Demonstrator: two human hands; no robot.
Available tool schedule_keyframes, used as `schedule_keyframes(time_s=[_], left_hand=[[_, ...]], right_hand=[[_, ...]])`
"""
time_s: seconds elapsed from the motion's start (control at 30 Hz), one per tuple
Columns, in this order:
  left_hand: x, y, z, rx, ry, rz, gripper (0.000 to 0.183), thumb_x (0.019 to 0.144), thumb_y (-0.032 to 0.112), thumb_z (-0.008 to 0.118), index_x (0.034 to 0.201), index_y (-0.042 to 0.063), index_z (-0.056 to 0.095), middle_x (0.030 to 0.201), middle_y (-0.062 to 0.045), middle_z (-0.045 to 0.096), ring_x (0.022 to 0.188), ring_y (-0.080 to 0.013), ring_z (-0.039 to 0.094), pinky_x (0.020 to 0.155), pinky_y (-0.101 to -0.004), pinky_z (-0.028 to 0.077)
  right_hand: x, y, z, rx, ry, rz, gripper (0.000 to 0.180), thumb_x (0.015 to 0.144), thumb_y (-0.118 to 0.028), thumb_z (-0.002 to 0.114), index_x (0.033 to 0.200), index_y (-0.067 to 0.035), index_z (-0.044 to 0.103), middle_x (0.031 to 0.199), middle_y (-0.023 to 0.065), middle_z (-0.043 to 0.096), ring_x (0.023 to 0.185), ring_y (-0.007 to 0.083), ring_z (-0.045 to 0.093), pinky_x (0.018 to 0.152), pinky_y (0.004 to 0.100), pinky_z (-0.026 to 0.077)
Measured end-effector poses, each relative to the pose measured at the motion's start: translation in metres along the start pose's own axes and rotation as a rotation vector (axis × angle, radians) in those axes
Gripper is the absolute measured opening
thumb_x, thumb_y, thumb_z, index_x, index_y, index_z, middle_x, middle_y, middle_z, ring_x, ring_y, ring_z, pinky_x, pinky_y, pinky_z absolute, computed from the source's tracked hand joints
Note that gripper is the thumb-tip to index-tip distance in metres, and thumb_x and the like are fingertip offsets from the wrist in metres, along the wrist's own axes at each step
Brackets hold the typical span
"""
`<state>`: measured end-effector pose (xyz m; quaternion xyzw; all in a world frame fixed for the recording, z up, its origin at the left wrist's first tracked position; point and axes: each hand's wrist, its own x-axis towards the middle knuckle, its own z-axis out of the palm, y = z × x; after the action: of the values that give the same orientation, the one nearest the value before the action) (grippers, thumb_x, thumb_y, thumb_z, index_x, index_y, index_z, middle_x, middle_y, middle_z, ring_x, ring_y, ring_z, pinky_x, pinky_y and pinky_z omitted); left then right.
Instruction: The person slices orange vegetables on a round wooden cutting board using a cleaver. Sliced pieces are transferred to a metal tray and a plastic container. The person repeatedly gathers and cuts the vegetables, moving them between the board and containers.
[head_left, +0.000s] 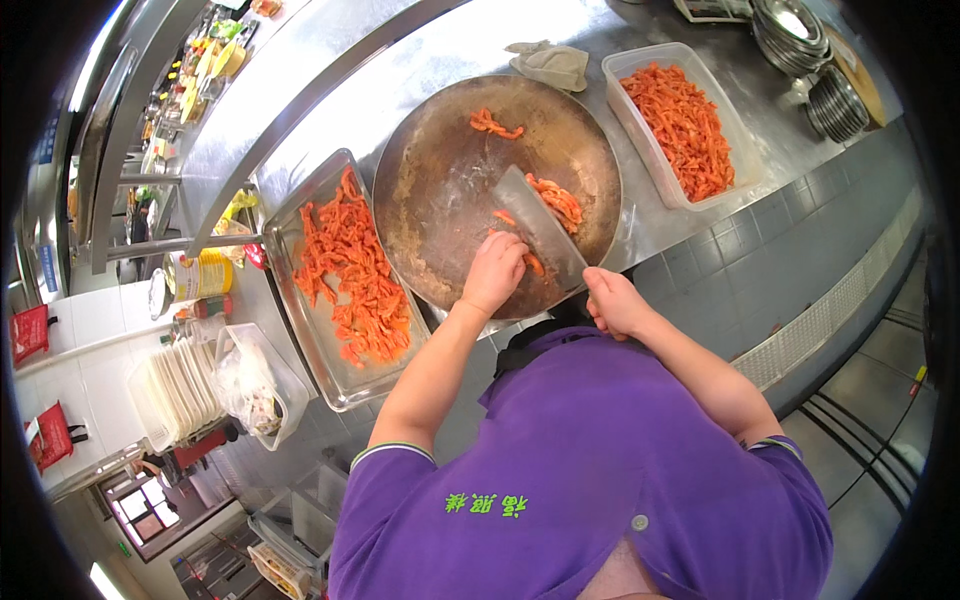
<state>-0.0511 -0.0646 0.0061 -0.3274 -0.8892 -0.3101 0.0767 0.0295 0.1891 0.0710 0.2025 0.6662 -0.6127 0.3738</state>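
Note:
A round, worn chopping block (450, 187) lies before me on the steel counter. My right hand (619, 304) grips the handle of a broad cleaver (536, 214), its blade slanting up and left across the block. Beside the blade, the curled fingers of my left hand (496, 274) press on a strip of red-orange marinated meat (533, 262), partly hidden by them. Beyond the cleaver sits a small pile of meat strips (559, 202). A few more strips (495, 124) lie near the block's far side.
To the left, a shallow steel tray (330, 375) holds many meat strips. A clear plastic tub (652, 161) of meat strips stands at right. A folded cloth (551, 66) lies behind the block. Stacked metal bowls (787, 34) occupy the far right. A steel shelf frame (300, 112) rises at left.

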Motion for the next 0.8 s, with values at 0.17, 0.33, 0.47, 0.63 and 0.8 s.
schedule_keyframes(time_s=[0.17, 0.33, 0.47, 0.63, 0.8], left_hand=[[0.078, -0.025, -0.002, 0.127, 0.263, 0.022, 0.021, 0.081, 0.001, 0.071, 0.101, 0.007, 0.070, 0.116, -0.013, 0.066, 0.110, -0.0369, 0.063, 0.098, -0.0458, 0.052], [0.172, -0.089, -0.012, 0.250, 0.139, -0.266, 0.020, 0.090, 0.014, 0.067, 0.109, 0.009, 0.072, 0.117, -0.017, 0.068, 0.112, -0.0385, 0.063, 0.098, -0.0478, 0.053], [0.211, -0.093, 0.025, 0.323, -0.214, -0.283, 0.025, 0.093, 0.035, 0.072, 0.096, 0.010, 0.075, 0.109, -0.018, 0.070, 0.108, -0.0389, 0.065, 0.091, -0.0499, 0.054], [0.188, -0.149, 0.030, 0.323, 0.178, -0.306, 0.009, 0.087, 0.009, 0.067, 0.095, 0.006, 0.070, 0.096, -0.018, 0.066, 0.096, -0.0423, 0.063, 0.085, -0.0528, 0.052], [0.165, -0.117, -0.003, -0.324, 0.255, -0.633, 0.010, 0.099, 0.011, 0.066, 0.100, 0.002, 0.065, 0.101, -0.011, 0.068, 0.093, -0.0233, 0.065, 0.082, -0.0351, 0.053]], right_hand=[[-0.010, 0.027, -0.028, 0.330, 0.104, -0.169, 0.037, 0.111, -0.045, 0.045, 0.101, -0.011, 0.056, 0.070, 0.0024, 0.055, 0.048, 0.0122, 0.050, 0.037, 0.0299, 0.035], [-0.062, -0.008, -0.071, -0.056, 0.074, -0.056, 0.030, 0.108, -0.033, 0.050, 0.095, -0.009, 0.061, 0.073, 0.0049, 0.061, 0.056, 0.0137, 0.057, 0.052, 0.0323, 0.049], [-0.067, -0.001, -0.086, -0.565, -0.119, -0.355, 0.040, 0.106, -0.043, 0.050, 0.125, -0.015, 0.071, 0.107, 0.0089, 0.077, 0.089, 0.0233, 0.072, 0.083, 0.0396, 0.057], [-0.029, -0.035, -0.085, -0.652, -0.455, -0.215, 0.046, 0.108, -0.047, 0.048, 0.126, -0.010, 0.070, 0.083, 0.0096, 0.069, 0.064, 0.0216, 0.065, 0.067, 0.0371, 0.053], [-0.002, -0.050, -0.108, -0.584, -0.411, -0.136, 0.047, 0.109, -0.048, 0.046, 0.127, -0.011, 0.067, 0.079, 0.0064, 0.064, 0.061, 0.0184, 0.061, 0.060, 0.0360, 0.051]])
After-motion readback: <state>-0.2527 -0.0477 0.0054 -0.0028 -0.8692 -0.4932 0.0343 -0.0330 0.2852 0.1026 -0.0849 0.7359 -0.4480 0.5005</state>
